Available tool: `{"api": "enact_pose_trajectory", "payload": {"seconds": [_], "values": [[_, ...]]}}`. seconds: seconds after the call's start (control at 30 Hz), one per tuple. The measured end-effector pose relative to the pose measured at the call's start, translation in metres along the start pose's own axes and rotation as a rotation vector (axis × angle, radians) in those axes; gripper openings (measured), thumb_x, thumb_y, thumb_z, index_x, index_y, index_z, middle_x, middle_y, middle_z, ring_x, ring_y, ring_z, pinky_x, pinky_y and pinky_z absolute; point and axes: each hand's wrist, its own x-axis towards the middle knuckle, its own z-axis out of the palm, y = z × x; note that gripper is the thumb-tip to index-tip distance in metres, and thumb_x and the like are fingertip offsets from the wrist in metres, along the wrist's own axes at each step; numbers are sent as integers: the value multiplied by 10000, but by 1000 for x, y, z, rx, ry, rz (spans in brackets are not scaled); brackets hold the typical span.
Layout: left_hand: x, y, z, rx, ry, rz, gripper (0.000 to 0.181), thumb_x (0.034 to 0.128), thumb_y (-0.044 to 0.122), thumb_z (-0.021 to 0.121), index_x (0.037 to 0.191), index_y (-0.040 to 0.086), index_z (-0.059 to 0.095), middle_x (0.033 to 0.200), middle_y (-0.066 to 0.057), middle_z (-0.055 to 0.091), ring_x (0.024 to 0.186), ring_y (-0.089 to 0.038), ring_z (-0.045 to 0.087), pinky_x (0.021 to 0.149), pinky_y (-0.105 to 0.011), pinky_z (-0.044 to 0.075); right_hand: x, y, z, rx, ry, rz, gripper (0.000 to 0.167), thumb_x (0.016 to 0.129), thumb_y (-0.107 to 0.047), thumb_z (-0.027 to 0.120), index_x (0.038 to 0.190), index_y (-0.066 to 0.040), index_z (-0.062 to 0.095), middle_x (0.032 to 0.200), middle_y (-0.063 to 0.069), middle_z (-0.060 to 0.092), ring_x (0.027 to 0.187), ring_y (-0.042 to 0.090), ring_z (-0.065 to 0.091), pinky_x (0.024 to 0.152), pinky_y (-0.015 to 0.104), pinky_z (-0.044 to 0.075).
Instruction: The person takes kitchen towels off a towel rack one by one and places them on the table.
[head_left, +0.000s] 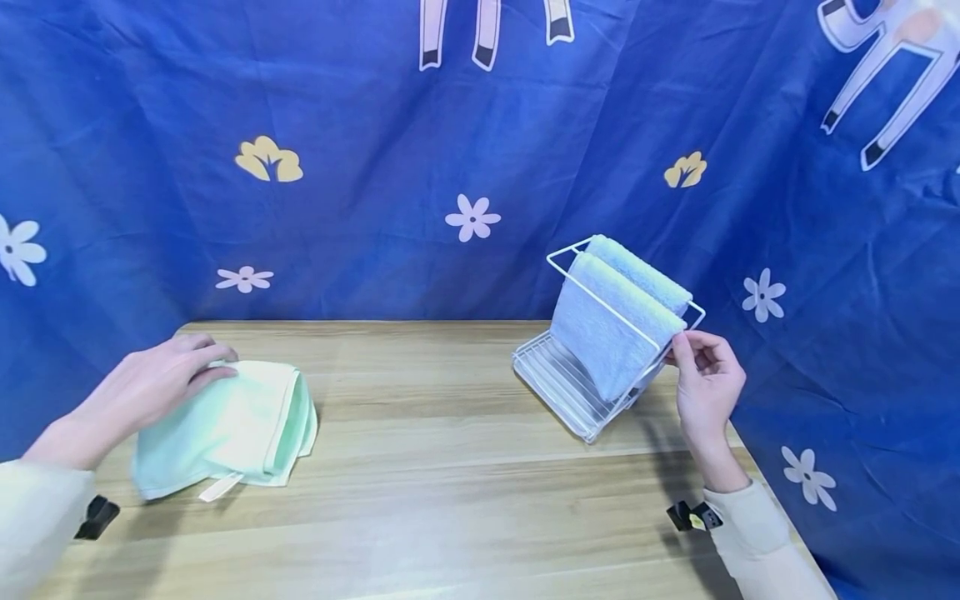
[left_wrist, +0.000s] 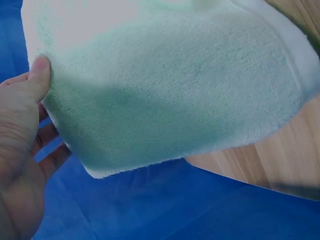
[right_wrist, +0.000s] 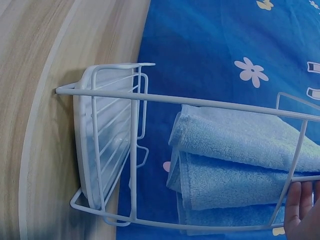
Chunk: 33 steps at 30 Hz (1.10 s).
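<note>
On the left of the head view, my left hand (head_left: 168,375) grips the edge of a folded pale green towel (head_left: 217,425), thumb on its near face in the left wrist view. A white tag (head_left: 221,487) hangs from its lower edge. To the right, light blue towelling (head_left: 615,321) drapes over a white wire rack (right_wrist: 200,102); whether it is one towel or two I cannot tell. My right hand (head_left: 708,379) pinches the towelling's near top corner beside the rack's end bar, its fingertips (right_wrist: 305,197) partly cut off in the right wrist view.
A white drip tray (head_left: 555,392) forms the rack's base on the wooden table (head_left: 420,500). Behind and to the right hangs a blue curtain (head_left: 360,208) with flowers and animal legs printed on it. The table's right edge runs close by the right forearm.
</note>
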Motion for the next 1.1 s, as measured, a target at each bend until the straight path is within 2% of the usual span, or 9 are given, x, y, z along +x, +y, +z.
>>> {"api": "enact_pose_trajectory", "payload": {"seconds": [0.37, 0.5, 0.63, 0.77, 0.93, 1.1], "values": [[12, -11, 17, -31, -134, -66, 156, 999, 217, 721, 1126, 132, 749, 1142, -191, 736, 1070, -454, 685, 747, -645, 555, 0, -1, 1, 14, -3, 1, 69, 952, 44, 722, 995, 97, 708, 812, 41, 713, 669, 131, 702, 678, 205, 618], [14, -14, 25, -27, -131, -55, 160, 982, 207, 734, 1106, 106, 751, 1089, -195, 736, 985, -437, 701, 711, -621, 560, 1, -2, 2, 7, -2, 1, 71, 953, 41, 722, 996, 96, 709, 813, 40, 711, 668, 131, 705, 678, 209, 620], [15, -18, 36, -29, -85, -13, 147, 947, 194, 770, 1060, 100, 752, 989, -142, 735, 850, -367, 711, 703, -582, 563, 1, -2, 2, 1, 0, 1, 85, 953, 40, 724, 1000, 108, 705, 812, 38, 712, 666, 127, 708, 677, 214, 622], [17, -21, 49, -37, -38, 29, 140, 921, 170, 794, 1029, 93, 751, 929, -97, 730, 808, -311, 699, 736, -555, 560, 2, -1, 2, 9, -3, 2, 100, 953, 43, 723, 1005, 124, 699, 812, 39, 712, 666, 128, 710, 678, 217, 624], [20, -24, 59, -59, -86, 10, 144, 951, 175, 759, 1059, 81, 746, 970, -116, 740, 915, -384, 707, 830, -607, 550, 1, 0, 2, 15, -9, 3, 80, 953, 49, 719, 1000, 111, 702, 812, 37, 713, 667, 129, 711, 677, 214, 622], [23, -25, 64, -70, -145, -17, 156, 975, 199, 734, 1082, 86, 738, 1004, -135, 731, 960, -409, 701, 831, -626, 548, 0, 0, 2, 13, -8, -1, 89, 952, 48, 722, 1000, 119, 699, 813, 38, 716, 667, 128, 708, 676, 210, 620]]}}
